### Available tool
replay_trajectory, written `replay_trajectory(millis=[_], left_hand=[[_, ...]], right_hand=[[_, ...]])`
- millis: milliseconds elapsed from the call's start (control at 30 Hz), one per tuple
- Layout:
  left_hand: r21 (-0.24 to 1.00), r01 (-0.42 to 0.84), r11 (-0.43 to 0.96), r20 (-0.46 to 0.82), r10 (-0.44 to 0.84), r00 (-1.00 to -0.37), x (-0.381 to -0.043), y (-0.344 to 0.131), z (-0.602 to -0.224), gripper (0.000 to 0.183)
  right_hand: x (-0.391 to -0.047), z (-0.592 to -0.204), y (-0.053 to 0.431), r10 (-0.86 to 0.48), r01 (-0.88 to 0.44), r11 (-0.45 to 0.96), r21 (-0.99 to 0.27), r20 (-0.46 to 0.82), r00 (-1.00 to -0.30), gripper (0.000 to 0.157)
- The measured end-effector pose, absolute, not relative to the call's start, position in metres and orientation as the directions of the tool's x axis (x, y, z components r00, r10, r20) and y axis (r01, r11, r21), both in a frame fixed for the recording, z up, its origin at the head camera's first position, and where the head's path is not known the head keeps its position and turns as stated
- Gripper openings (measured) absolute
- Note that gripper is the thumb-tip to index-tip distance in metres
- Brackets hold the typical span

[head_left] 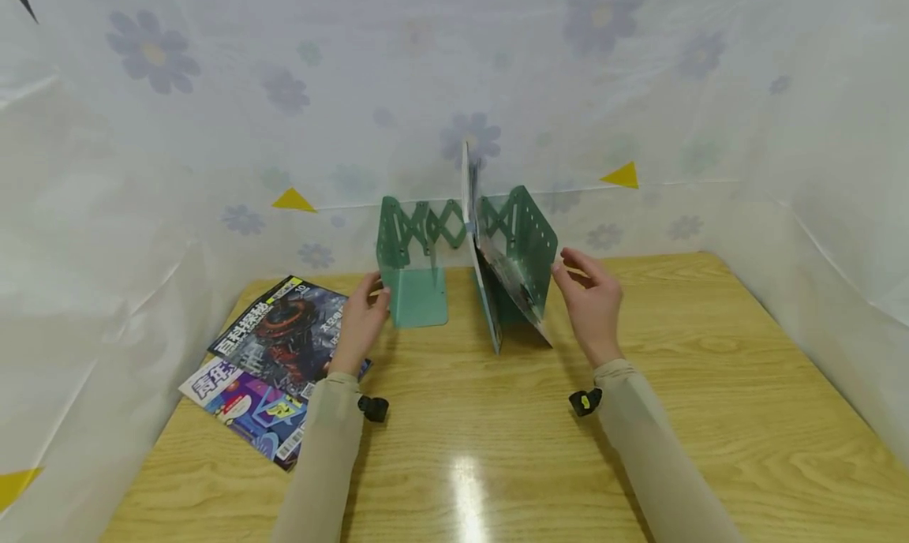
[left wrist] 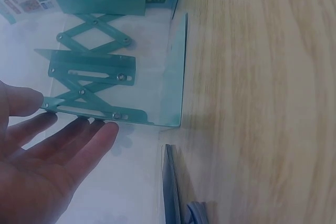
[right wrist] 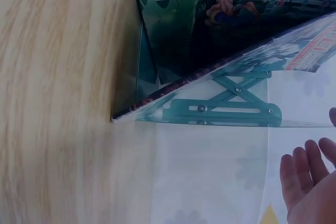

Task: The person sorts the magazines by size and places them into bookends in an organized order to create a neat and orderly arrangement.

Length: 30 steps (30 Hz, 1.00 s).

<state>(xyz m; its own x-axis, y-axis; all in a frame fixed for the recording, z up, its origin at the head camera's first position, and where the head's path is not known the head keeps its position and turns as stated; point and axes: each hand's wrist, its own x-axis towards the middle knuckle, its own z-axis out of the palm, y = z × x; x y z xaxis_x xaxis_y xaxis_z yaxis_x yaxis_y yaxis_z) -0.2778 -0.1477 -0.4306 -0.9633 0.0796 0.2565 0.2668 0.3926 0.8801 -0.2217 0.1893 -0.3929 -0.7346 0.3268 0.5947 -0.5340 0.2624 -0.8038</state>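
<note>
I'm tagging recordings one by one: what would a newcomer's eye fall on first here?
Probably the green rack, standing at the back of the wooden table between the left hand and the right hand. Next, the standing magazines in its right part, splayed apart toward the front. Then, at the table's left, a dark-covered magazine lying partly over a purple magazine.
</note>
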Motion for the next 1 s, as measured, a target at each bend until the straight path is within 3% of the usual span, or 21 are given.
replay_trajectory(millis=[333, 600, 1000], left_hand=[[0.882, 0.276, 0.383, 0.264, 0.085, -0.961, -0.278, -0.149, -0.431, 0.043], [0.878, 0.272, 0.393, 0.262, 0.081, -0.962, -0.278, -0.149, -0.432, 0.042], [0.895, 0.271, 0.354, 0.259, 0.082, -0.962, -0.277, -0.149, -0.432, 0.043]], right_hand=[[-0.231, -0.398, 0.184, 0.268, -0.518, 0.288, -0.805, 0.587, -0.764, 0.036], [-0.256, -0.425, 0.187, 0.323, -0.458, 0.310, -0.833, 0.546, -0.773, 0.038], [-0.260, -0.431, 0.189, 0.347, -0.426, 0.367, -0.827, 0.547, -0.762, 0.035]])
